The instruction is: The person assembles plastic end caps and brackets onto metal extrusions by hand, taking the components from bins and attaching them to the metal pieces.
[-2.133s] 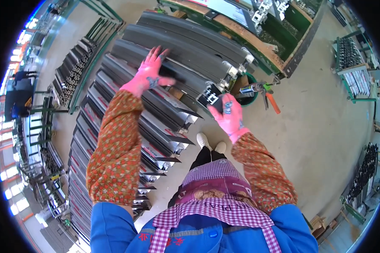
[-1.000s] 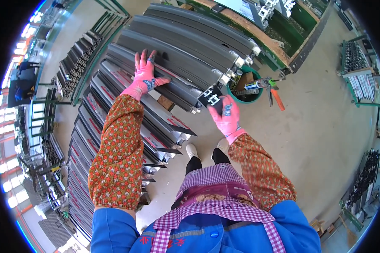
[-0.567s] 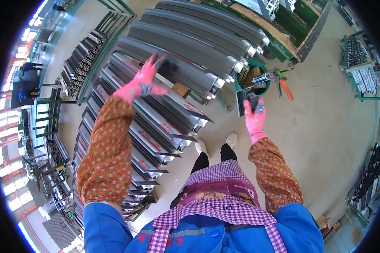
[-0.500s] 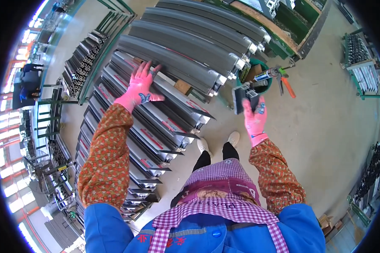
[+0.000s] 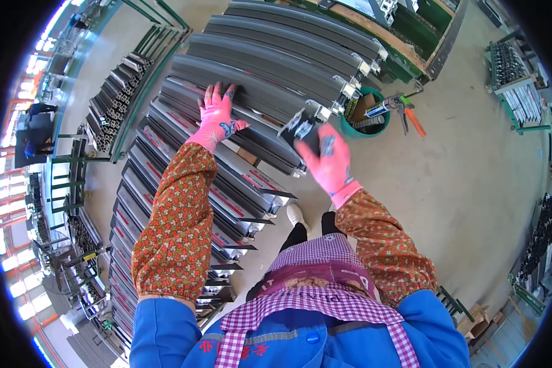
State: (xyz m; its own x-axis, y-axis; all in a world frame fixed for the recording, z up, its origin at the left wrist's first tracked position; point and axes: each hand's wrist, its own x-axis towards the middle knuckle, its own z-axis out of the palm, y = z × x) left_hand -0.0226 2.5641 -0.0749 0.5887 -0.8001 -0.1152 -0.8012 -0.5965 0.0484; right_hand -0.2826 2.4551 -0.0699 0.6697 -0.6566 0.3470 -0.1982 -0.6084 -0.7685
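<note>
My left hand [image 5: 216, 119], in a pink glove, lies with stretched fingers on one of the long grey metal profiles [image 5: 270, 144]. Its thumb points to the right. At the right end of that profile, my pink-gloved right hand [image 5: 331, 161] grips a dark, flat end piece [image 5: 302, 132] with pale metal parts on its top. The piece hides the profile's end, and I cannot tell whether the two touch. Other profiles farther off carry pale metal fittings [image 5: 341, 83] on their right ends. Nearer ones have red-marked strips [image 5: 227, 200] and dark tips sticking out.
A green bucket [image 5: 374, 130] stands beyond my right hand, with a caulking gun [image 5: 405, 110] with orange handles at its rim. A green bin [image 5: 420, 58] is at the far right. Racks of dark profiles [image 5: 113, 101] stand to the left. My shoes [image 5: 295, 215] are beside the profile row.
My right hand has moved left with the end piece, from near the bucket to the profile's end. My left hand has shifted slightly to the right and now rests flatter on the profile.
</note>
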